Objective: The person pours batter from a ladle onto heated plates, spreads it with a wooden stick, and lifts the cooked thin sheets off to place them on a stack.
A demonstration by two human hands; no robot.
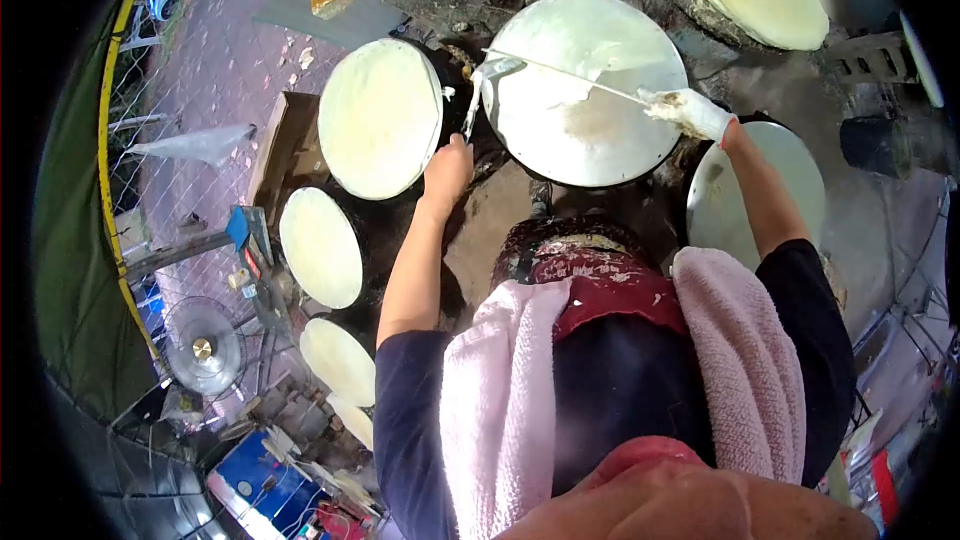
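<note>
Spreading thin batter with a long stick over a round griddle

Looking down past a pink towel [500, 380] draped over both shoulders, the view shows a ring of round griddles, most coated in a pale sheet of batter. The right hand [700, 112], covered in a batter-smeared glove, has its fingers closed around one end of a long thin stick [570, 75] that lies across the central griddle [590, 140]. The stick's far end reaches the griddle's left rim, where a small flat blade [478, 90] hangs down. The left hand [448, 168] rests against the edge of the neighbouring griddle [380, 118], which carries a full, even sheet; whether its fingers grip that rim or only touch it cannot be told.

On the central griddle the batter covers the upper part only, with bare metal below. The sheet looks very thin, soft and wet, so it would likely tear if pinched in the middle; a lifted edge seems the safest place to take it. The stick looks light and stiff, best held at its end as now. More coated griddles [320, 245] lie to the left, and a fan [203, 347] stands beyond them.
</note>
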